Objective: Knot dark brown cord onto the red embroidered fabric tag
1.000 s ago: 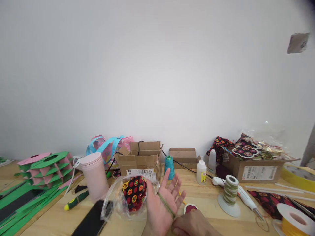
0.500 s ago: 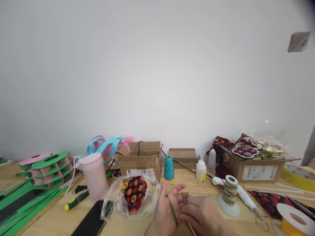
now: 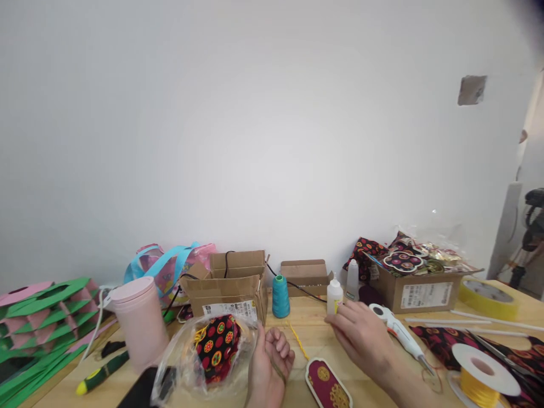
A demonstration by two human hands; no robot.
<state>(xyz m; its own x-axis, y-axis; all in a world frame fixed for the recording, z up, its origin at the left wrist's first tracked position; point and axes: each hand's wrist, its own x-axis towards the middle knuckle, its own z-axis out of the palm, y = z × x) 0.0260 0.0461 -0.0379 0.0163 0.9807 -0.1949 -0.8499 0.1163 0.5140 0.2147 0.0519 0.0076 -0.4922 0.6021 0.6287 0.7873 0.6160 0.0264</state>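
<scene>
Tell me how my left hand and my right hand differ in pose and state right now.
Your left hand turns its palm side toward the camera, loosely curled, while your right hand shows its back.
Your left hand has a green cord across its palm; what your right hand grips, if anything, is hidden.
Your right hand partly covers the white bottle, while your left hand leaves it in view.
Both are bare.

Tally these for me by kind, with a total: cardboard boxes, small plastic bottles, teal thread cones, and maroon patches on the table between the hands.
Cardboard boxes: 3
Small plastic bottles: 2
Teal thread cone: 1
Maroon patch: 1
Total: 7
</scene>
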